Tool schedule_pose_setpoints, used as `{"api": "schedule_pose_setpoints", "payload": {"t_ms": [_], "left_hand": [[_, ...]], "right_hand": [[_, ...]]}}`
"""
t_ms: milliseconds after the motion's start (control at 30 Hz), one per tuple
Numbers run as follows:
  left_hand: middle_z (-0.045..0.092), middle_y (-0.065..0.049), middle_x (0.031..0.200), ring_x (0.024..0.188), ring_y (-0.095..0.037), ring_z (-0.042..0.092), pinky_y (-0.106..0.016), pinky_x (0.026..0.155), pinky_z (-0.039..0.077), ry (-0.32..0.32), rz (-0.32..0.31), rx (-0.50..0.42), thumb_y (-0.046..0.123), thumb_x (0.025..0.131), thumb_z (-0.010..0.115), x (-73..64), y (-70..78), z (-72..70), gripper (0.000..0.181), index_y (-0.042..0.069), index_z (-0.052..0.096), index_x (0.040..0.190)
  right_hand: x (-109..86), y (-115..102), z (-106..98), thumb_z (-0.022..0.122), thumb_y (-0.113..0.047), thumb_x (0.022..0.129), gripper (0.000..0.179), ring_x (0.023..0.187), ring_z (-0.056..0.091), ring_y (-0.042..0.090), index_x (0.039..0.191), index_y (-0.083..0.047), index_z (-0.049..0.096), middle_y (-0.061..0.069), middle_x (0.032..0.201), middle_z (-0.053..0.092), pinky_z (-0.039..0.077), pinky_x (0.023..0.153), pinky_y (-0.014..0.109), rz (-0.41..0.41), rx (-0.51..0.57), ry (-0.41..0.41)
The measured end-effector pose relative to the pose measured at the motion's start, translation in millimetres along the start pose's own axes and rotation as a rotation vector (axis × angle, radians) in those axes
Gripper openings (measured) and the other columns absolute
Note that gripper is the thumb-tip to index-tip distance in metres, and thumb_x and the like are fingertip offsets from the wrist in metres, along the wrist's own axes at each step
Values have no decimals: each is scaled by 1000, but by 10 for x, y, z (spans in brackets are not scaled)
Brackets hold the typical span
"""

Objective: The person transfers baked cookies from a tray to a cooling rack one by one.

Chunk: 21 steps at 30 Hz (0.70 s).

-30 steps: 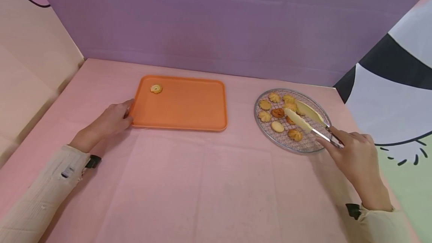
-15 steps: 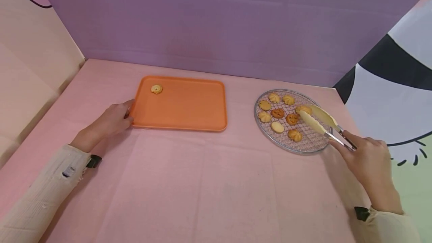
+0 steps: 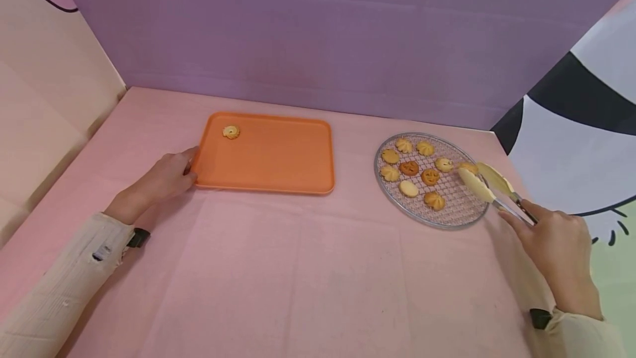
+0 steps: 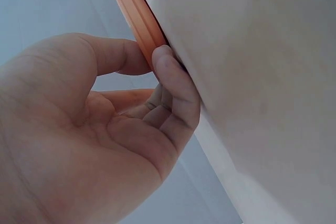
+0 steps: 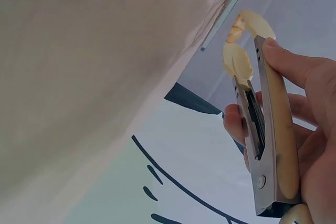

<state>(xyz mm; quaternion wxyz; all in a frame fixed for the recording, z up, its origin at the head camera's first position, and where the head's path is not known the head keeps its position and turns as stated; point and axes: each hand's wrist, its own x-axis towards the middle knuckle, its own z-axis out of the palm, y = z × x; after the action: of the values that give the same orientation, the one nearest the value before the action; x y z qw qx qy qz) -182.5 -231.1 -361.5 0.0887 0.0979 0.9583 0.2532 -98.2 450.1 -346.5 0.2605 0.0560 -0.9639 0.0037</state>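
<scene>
My left hand (image 3: 166, 178) grips the left edge of an orange tray (image 3: 278, 167). In the left wrist view its thumb and curled fingers pinch the tray's rim (image 4: 137, 17). One ring-shaped cookie (image 3: 231, 132) lies near the tray's far left corner. My right hand (image 3: 563, 245) holds a pair of tongs (image 5: 281, 135) with metal arms and cream tips. Between those tips is a golden cookie (image 5: 236, 29), at the right side of a round wire rack (image 3: 459, 209). Several other cookies lie on the rack, among them a brown face-shaped cookie (image 3: 430, 176).
Pink cloth (image 3: 298, 269) covers the table. A purple panel (image 3: 318, 32) rises behind it, a pale panel (image 3: 44, 87) stands at the left and a printed one (image 3: 591, 148) at the right. The rack stands right of the tray with a gap between.
My right hand has moved the tongs rightward, with the golden cookie, from the rack's middle to its right side. Cookies the tongs covered now show. My left hand stays on the tray.
</scene>
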Motion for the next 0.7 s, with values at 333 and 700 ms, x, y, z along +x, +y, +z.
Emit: {"api": "schedule_pose_setpoints", "payload": {"t_ms": [333, 700], "left_hand": [[48, -37, 135, 104, -37, 51, -50, 91, 47, -6, -5, 7, 4, 96, 48, 3, 1, 5, 63, -16, 22, 150], [44, -39, 139, 106, -38, 51, -55, 98, 45, -5, 1, 16, 4, 95, 48, 12, -17, 12, 63, -16, 23, 149]], "right_hand": [[45, 46, 16, 81, -28, 82, 52, 45, 29, 22, 115, 9, 68, 5, 41, 43, 21, 47, 38, 58, 10, -88], [84, 76, 52, 81, -28, 81, 50, 45, 30, 25, 113, 8, 69, 2, 39, 38, 21, 44, 37, 61, 20, -76]]}}
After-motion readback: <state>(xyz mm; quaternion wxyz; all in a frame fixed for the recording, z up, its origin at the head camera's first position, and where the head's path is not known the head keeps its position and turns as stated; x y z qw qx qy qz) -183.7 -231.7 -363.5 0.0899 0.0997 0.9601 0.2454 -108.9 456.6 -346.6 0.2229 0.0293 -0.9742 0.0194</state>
